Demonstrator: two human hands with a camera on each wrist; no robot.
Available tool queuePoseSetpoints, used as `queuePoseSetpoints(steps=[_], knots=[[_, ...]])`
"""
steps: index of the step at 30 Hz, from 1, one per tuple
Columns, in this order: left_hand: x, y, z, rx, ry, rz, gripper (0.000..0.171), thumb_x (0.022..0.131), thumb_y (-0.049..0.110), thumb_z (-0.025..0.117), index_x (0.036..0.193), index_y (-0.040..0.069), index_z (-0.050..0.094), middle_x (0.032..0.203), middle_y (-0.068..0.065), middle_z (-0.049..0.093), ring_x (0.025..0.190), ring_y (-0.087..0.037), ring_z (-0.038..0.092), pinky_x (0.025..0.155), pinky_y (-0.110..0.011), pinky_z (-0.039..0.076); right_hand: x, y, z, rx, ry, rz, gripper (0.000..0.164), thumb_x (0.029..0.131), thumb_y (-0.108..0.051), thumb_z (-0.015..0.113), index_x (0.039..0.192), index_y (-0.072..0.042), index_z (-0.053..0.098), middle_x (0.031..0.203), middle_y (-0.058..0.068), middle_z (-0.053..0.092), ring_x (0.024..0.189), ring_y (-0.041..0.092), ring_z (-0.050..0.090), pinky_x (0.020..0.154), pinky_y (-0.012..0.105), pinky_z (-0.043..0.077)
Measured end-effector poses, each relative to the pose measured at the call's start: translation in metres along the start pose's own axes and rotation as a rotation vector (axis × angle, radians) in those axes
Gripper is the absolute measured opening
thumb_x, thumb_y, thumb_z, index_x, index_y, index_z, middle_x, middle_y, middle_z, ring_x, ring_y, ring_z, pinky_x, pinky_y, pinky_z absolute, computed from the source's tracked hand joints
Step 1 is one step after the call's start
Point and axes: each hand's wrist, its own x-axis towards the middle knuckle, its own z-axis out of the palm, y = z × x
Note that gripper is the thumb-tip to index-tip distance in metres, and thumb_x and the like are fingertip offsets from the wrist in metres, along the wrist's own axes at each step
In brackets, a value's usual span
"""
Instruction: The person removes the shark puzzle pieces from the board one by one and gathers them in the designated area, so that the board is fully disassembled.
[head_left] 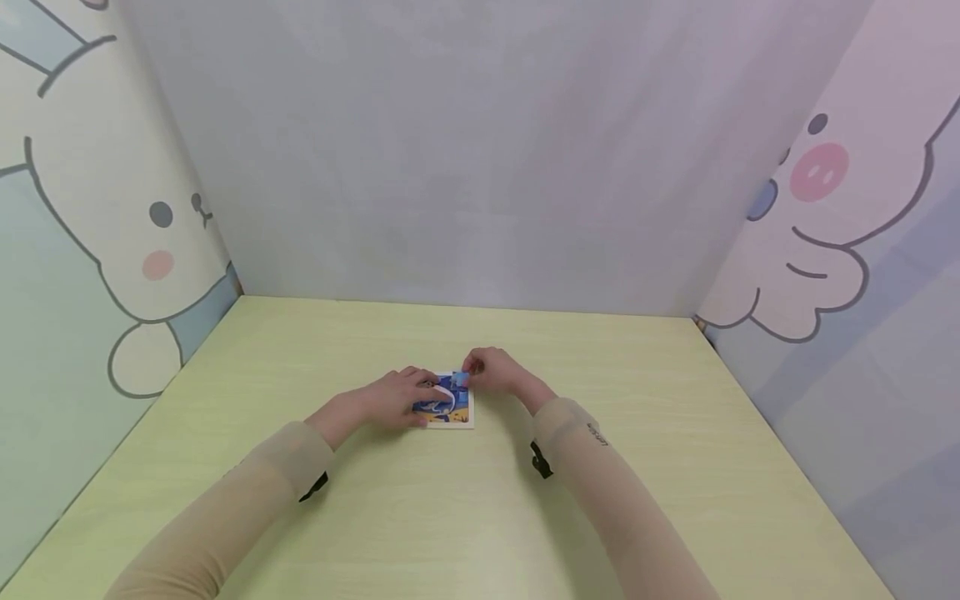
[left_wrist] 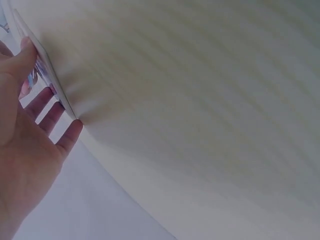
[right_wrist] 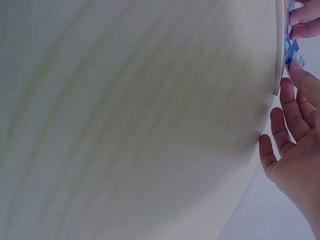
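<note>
A small jigsaw puzzle (head_left: 461, 412) with a blue and yellow picture and a white border lies flat on the table. My left hand (head_left: 393, 400) rests across its left part, fingers extended over the picture, hiding that side. In the left wrist view, the thumb and fingertips of this left hand (left_wrist: 35, 115) touch the board. At the board's upper right corner, my right hand (head_left: 495, 371) pinches a light blue puzzle piece (head_left: 460, 379) between thumb and index finger. The right wrist view shows this puzzle piece (right_wrist: 291, 51) tilted above the board's edge, the other fingers loosely bent.
The pale yellow table (head_left: 420, 517) stretches around the puzzle on all sides. A grey-white curtain (head_left: 465, 167) stands behind it, and cartoon-printed panels (head_left: 847, 225) border the left and right sides.
</note>
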Motion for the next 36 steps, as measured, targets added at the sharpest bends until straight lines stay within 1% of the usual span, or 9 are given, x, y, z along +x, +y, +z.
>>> queuePoseSetpoints(steps=[4, 7, 10, 14, 17, 22, 29, 36], knots=[[0.001, -0.001, 0.002, 0.009, 0.0, 0.004, 0.051, 0.092, 0.038, 0.058, 0.141, 0.031, 0.043, 0.147, -0.009, 0.035, 0.134, -0.031, 0.032, 0.102, -0.054, 0.034, 0.0, 0.001, -0.001, 0.058, 0.003, -0.007, 0.008, 0.09, -0.016, 0.065, 0.097, -0.012, 0.064, 0.092, 0.0, 0.063, 0.084, 0.014, 0.057, 0.078, 0.028, 0.048], [0.001, -0.002, 0.002, 0.007, 0.006, 0.006, 0.051, 0.092, 0.037, 0.059, 0.141, 0.031, 0.044, 0.147, -0.009, 0.035, 0.133, -0.031, 0.032, 0.102, -0.054, 0.034, 0.001, 0.002, -0.003, 0.088, 0.011, -0.015, 0.007, 0.09, -0.015, 0.064, 0.096, -0.011, 0.066, 0.092, 0.0, 0.065, 0.084, 0.013, 0.058, 0.077, 0.027, 0.048], [0.002, -0.002, 0.002, 0.003, 0.009, 0.008, 0.051, 0.092, 0.037, 0.059, 0.141, 0.031, 0.044, 0.147, -0.009, 0.035, 0.133, -0.031, 0.032, 0.101, -0.054, 0.034, 0.0, 0.002, -0.008, 0.091, 0.02, -0.01, 0.007, 0.089, -0.016, 0.066, 0.095, -0.012, 0.067, 0.091, -0.002, 0.066, 0.083, 0.011, 0.057, 0.077, 0.025, 0.047], [0.002, -0.001, 0.002, -0.001, 0.009, 0.006, 0.051, 0.092, 0.037, 0.059, 0.141, 0.031, 0.044, 0.146, -0.009, 0.036, 0.133, -0.031, 0.032, 0.102, -0.054, 0.034, -0.006, 0.006, -0.017, 0.085, 0.037, -0.004, 0.008, 0.086, -0.016, 0.069, 0.093, -0.011, 0.068, 0.088, -0.001, 0.067, 0.079, 0.012, 0.057, 0.075, 0.026, 0.047], [0.003, -0.001, 0.002, -0.012, 0.008, 0.003, 0.051, 0.092, 0.037, 0.059, 0.141, 0.032, 0.044, 0.147, -0.008, 0.036, 0.134, -0.031, 0.031, 0.103, -0.054, 0.033, -0.012, 0.016, -0.024, 0.092, 0.05, 0.012, 0.009, 0.085, -0.016, 0.07, 0.091, -0.01, 0.068, 0.086, 0.0, 0.067, 0.077, 0.012, 0.056, 0.073, 0.026, 0.047], [0.002, -0.001, 0.001, -0.026, 0.015, 0.003, 0.051, 0.092, 0.036, 0.06, 0.14, 0.032, 0.045, 0.147, -0.008, 0.036, 0.134, -0.031, 0.032, 0.103, -0.056, 0.032, -0.02, 0.033, -0.035, 0.108, 0.063, 0.06, 0.008, 0.086, -0.016, 0.07, 0.091, -0.01, 0.068, 0.087, 0.0, 0.066, 0.078, 0.012, 0.056, 0.072, 0.025, 0.046], [0.001, -0.003, 0.003, -0.015, 0.027, 0.01, 0.051, 0.092, 0.037, 0.06, 0.14, 0.033, 0.044, 0.147, -0.007, 0.036, 0.133, -0.031, 0.032, 0.102, -0.056, 0.033, -0.033, 0.056, -0.054, 0.1, 0.077, 0.066, 0.01, 0.086, -0.015, 0.069, 0.093, -0.007, 0.068, 0.089, 0.003, 0.067, 0.08, 0.014, 0.055, 0.073, 0.026, 0.045], [0.001, -0.004, 0.005, -0.026, 0.035, 0.019, 0.051, 0.092, 0.036, 0.06, 0.14, 0.032, 0.045, 0.146, -0.007, 0.037, 0.132, -0.031, 0.033, 0.102, -0.056, 0.033, -0.047, 0.079, -0.068, 0.098, 0.109, 0.096, 0.013, 0.086, -0.016, 0.069, 0.094, -0.006, 0.067, 0.091, 0.004, 0.066, 0.081, 0.015, 0.054, 0.072, 0.027, 0.045]])
